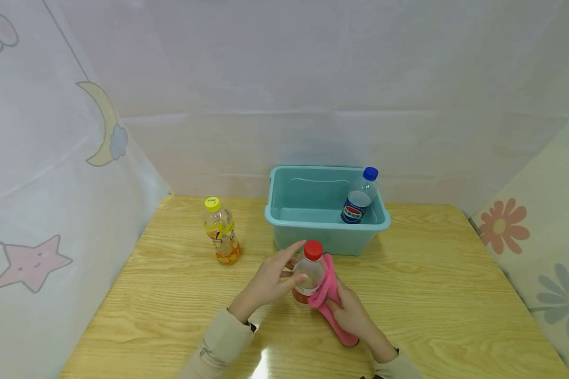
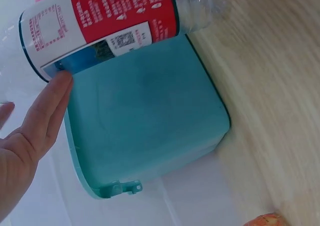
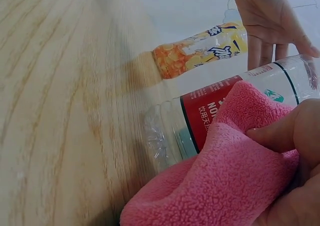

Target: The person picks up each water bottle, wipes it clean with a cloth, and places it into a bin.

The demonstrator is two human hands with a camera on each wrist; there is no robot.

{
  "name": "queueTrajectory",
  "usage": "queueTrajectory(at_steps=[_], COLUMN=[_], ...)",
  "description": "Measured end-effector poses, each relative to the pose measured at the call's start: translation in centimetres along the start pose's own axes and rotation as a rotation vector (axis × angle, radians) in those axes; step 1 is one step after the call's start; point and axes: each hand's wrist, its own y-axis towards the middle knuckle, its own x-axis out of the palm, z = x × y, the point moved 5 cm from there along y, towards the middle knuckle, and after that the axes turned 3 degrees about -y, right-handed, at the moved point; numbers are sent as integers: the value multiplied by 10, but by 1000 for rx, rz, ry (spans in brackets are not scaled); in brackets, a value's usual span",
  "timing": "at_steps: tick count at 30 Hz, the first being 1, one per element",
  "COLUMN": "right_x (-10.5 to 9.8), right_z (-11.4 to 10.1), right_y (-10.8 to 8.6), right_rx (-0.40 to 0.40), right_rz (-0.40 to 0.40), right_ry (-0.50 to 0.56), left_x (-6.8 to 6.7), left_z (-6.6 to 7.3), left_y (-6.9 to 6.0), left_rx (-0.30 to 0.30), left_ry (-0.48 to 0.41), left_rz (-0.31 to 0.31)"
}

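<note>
An upright clear plastic bottle with a red cap (image 1: 313, 250) and a red-and-white label (image 2: 122, 16) stands between my hands, in front of the bin. My left hand (image 1: 276, 279) is at its left side; the fingers (image 2: 50, 103) look nearly straight, and their tips touch the label in the left wrist view. With my right hand (image 1: 353, 313) I grip a folded pink cloth (image 3: 215, 171), thumb on top, and the cloth lies against the bottle's right side. Whether the bottle's base touches the table is hard to tell.
Behind the bottle stands a light-blue plastic bin (image 1: 324, 237), holding a blue-capped bottle (image 1: 359, 200) that leans at its right end. A yellow-capped bottle (image 1: 223, 234) with some orange contents stands on the wooden table (image 1: 170, 316) to the left. A printed white sheet hangs behind.
</note>
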Motion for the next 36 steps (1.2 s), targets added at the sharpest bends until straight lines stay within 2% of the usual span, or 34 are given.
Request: queueTrajectory(at_steps=[4,11,21,26,30,36], right_x=[1,-4,-14,-20,-28,-44], right_z=[3,0,-2,-5,-15,-33], right_y=[-1,-1,-5,-7,-7,-8], right_rx=[-1,16,29,19,-17,-47], right_rz=[-2,-8,35,55,89,123], right_ry=[-11,39,10,8,-21,-9], left_x=[-1,-2,1,2,2,2], left_z=[3,5,11,12,13,18], left_y=[1,3,3,2,2,1], left_rx=[16,47,114,127,138,191], left_ry=[57,70,136,160,175,237], left_rz=[-29,-15,92,131,154,205])
